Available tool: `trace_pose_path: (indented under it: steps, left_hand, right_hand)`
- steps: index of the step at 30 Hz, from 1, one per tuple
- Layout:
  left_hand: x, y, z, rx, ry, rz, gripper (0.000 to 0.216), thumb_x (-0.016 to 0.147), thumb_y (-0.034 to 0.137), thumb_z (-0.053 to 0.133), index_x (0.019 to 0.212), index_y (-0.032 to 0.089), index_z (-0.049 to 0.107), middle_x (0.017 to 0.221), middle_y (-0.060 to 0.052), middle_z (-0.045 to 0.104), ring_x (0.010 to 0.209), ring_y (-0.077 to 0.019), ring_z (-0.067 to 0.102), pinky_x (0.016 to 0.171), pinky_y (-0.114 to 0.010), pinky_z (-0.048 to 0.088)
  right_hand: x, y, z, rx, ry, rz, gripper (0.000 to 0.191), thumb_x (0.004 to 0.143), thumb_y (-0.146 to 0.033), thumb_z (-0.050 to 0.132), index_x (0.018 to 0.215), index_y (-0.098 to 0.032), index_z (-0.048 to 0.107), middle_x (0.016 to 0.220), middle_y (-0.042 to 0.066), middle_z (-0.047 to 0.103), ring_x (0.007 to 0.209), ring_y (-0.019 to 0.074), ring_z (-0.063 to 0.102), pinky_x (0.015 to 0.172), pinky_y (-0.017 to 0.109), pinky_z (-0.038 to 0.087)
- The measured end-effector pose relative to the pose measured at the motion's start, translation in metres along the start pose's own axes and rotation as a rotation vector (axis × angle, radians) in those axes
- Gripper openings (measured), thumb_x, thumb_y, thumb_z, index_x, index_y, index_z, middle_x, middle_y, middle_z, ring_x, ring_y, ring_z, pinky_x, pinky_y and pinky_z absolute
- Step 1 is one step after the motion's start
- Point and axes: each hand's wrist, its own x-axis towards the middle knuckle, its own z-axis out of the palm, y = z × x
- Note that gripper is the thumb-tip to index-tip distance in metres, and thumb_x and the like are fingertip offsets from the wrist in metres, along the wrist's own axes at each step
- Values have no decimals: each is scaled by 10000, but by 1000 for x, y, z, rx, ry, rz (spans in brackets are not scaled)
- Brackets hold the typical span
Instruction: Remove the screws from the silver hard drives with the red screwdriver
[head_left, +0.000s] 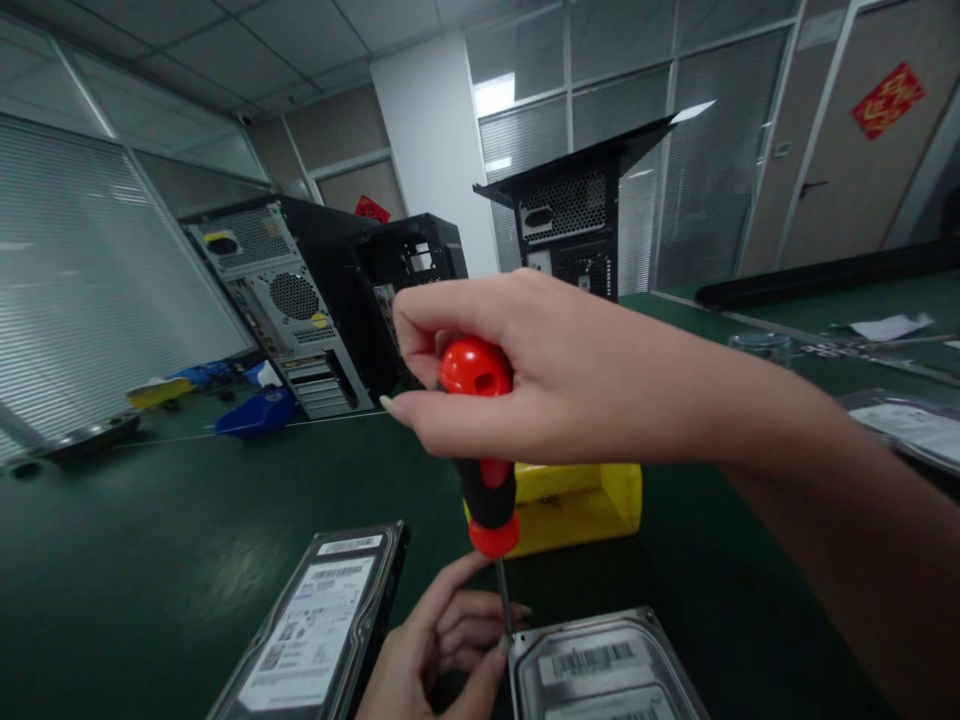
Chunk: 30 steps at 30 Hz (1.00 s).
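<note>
My right hand (pixel 517 370) is wrapped round the red-and-black handle of a screwdriver (pixel 491 500), which points down. Its thin shaft reaches the upper left corner of a silver hard drive (pixel 600 665), though the exact tip contact is hard to see. My left hand (pixel 442 640) is curled beside that corner, thumb and fingers drawn in around the lower shaft. Whether those fingers pinch the shaft, the drive or a small part is hidden. Left of this hand lies another hard drive (pixel 315 620), label side up.
Behind the screwdriver stands a yellow bin (pixel 577 505). Farther back are a computer case (pixel 292 300), a second black case (pixel 420 250) and another case (pixel 570 220) with a panel on top. A blue bin (pixel 259 412) sits at left, another drive (pixel 907 420) at right.
</note>
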Motion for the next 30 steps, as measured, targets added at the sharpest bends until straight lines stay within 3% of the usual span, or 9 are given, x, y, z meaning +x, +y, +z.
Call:
trace_pose_path:
  steps: [4, 9, 14, 22, 30]
  left_hand:
    - [3, -2, 5, -16, 48, -33, 603, 666, 148, 718, 1206, 176, 451, 823, -35, 731, 734, -171, 690, 598, -216, 513]
    - [3, -2, 6, -49, 97, -36, 496, 711, 185, 686, 1158, 183, 472, 756, -9, 751, 761, -174, 715, 658, -212, 531]
    - [1, -2, 5, -41, 125, -26, 532, 708, 199, 697, 1181, 180, 455, 774, -19, 766, 764, -183, 725, 698, -224, 562]
    - [1, -1, 6, -31, 116, -21, 543, 709, 199, 693, 1187, 161, 439, 764, -35, 763, 748, -194, 729, 664, -222, 564]
    - [2, 1, 9, -95, 139, -46, 551, 688, 240, 726, 1141, 159, 424, 758, -48, 768, 717, -204, 731, 694, -255, 570]
  right_hand:
    - [2, 1, 2, 29, -30, -2, 182, 875, -292, 472, 876, -138, 569, 760, -40, 553, 632, 46, 486, 474, 160, 337]
    - [-1, -1, -1, 105, -82, -11, 234, 885, -336, 459, 896, -135, 578, 774, -33, 570, 648, 46, 507, 510, 158, 371]
    - [-6, -3, -6, 174, -127, -4, 200, 892, -286, 439, 989, -145, 543, 867, -30, 584, 736, 56, 550, 602, 157, 424]
    - [-1, -5, -5, 200, -167, -62, 158, 907, -253, 459, 989, -140, 533, 845, -43, 552, 699, 31, 530, 575, 128, 410]
    - [0, -7, -1, 190, -172, -136, 175, 930, -260, 407, 868, -138, 516, 744, -44, 484, 637, 30, 449, 544, 139, 362]
